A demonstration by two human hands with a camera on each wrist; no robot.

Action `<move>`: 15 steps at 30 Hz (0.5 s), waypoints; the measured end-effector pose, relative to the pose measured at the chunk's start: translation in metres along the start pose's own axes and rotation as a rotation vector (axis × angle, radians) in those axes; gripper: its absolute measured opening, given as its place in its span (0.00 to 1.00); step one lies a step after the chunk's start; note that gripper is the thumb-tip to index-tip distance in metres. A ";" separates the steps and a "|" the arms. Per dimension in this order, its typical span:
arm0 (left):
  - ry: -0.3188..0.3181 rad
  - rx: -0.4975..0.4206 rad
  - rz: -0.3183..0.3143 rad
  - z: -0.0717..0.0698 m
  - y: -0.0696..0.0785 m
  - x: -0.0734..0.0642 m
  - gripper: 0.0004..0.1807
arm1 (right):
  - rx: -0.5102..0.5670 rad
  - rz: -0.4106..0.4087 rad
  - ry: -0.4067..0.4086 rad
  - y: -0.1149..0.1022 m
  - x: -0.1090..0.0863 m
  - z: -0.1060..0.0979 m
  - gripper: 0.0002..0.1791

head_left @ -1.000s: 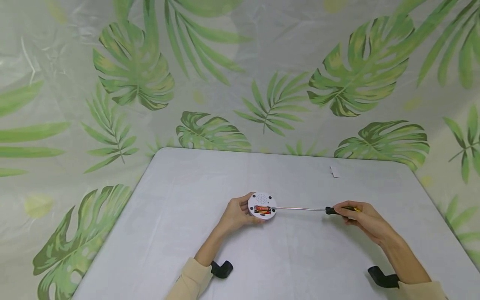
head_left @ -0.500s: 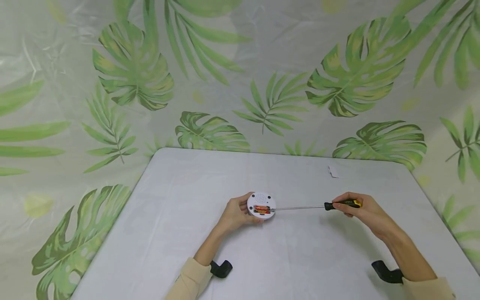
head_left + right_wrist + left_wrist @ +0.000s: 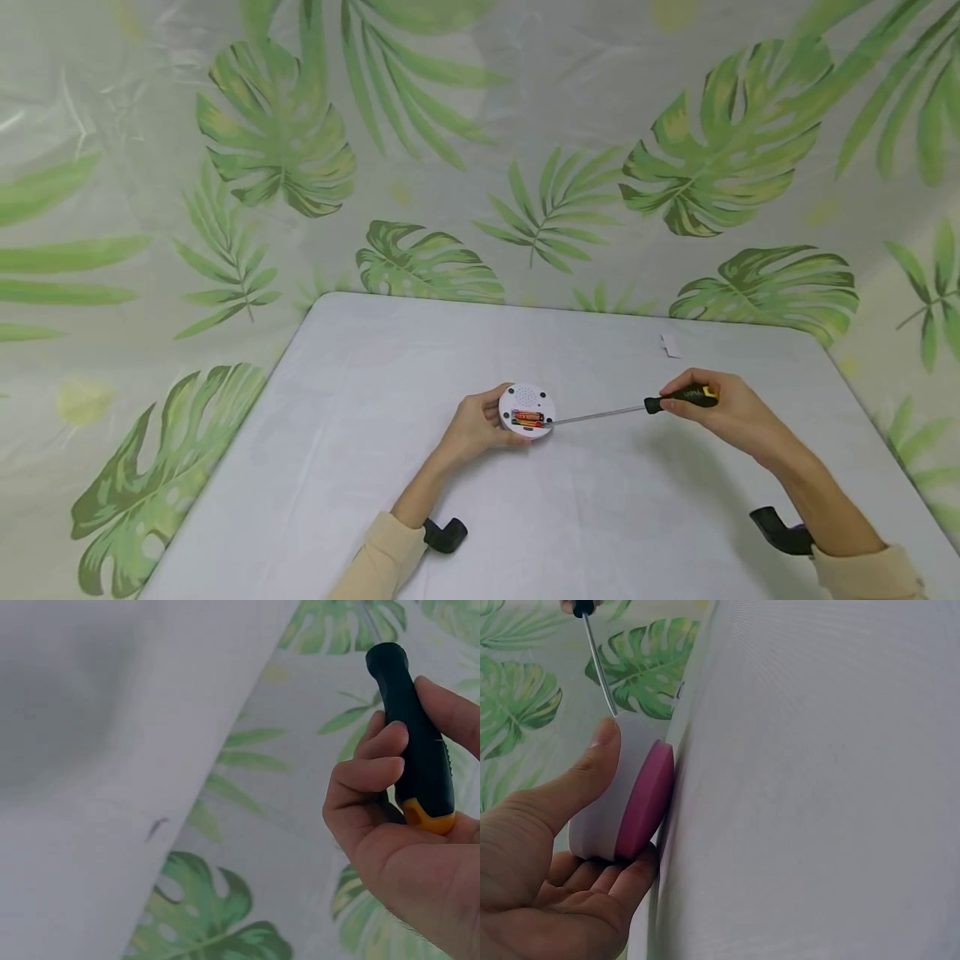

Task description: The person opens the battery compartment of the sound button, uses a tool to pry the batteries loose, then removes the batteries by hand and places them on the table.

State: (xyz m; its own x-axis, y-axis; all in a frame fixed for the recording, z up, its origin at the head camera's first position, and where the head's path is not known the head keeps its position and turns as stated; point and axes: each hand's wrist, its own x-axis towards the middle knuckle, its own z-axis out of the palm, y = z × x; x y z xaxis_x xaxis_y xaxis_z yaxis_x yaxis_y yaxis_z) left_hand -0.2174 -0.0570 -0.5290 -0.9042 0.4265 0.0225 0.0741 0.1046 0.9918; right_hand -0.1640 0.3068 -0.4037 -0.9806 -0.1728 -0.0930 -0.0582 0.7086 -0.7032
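Observation:
My left hand (image 3: 474, 432) grips a round white device (image 3: 527, 396) by its edge, thumb on the near side and fingers behind. Its underside faces up, with speaker holes, dark feet and an uncovered compartment where orange-and-black batteries (image 3: 528, 417) lie. A pink face (image 3: 646, 801) shows on the device's other side in the left wrist view. My right hand (image 3: 731, 414) holds a long-shafted screwdriver (image 3: 416, 735) by its black and yellow handle. The shaft (image 3: 600, 415) slants down leftward, its tip right at the battery compartment's right end.
A white cloth-covered table (image 3: 390, 350) lies under both hands. A small white scrap (image 3: 671, 346) lies toward the back right. Behind the table hangs a leaf-print sheet (image 3: 555, 125). Black wrist mounts (image 3: 446, 536) jut from both forearms.
My right hand has risen a little, so the screwdriver now slants more steeply down to the battery compartment. The left hand keeps its hold on the device, nearly still.

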 end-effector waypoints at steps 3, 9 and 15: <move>0.001 0.015 0.003 0.001 0.000 0.001 0.50 | -0.047 -0.058 0.022 -0.013 -0.001 -0.003 0.15; 0.009 0.022 -0.002 0.002 0.002 0.000 0.51 | -0.135 -0.224 0.077 -0.036 0.001 -0.004 0.08; 0.017 0.048 -0.003 0.003 0.001 0.000 0.51 | -0.203 -0.390 0.103 -0.051 0.008 -0.005 0.09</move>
State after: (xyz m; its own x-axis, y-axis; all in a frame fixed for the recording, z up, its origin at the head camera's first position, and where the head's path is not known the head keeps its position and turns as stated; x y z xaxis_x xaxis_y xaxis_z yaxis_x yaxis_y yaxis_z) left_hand -0.2158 -0.0546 -0.5286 -0.9115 0.4107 0.0223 0.0912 0.1489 0.9846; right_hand -0.1703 0.2732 -0.3650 -0.8909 -0.3918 0.2298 -0.4527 0.7255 -0.5184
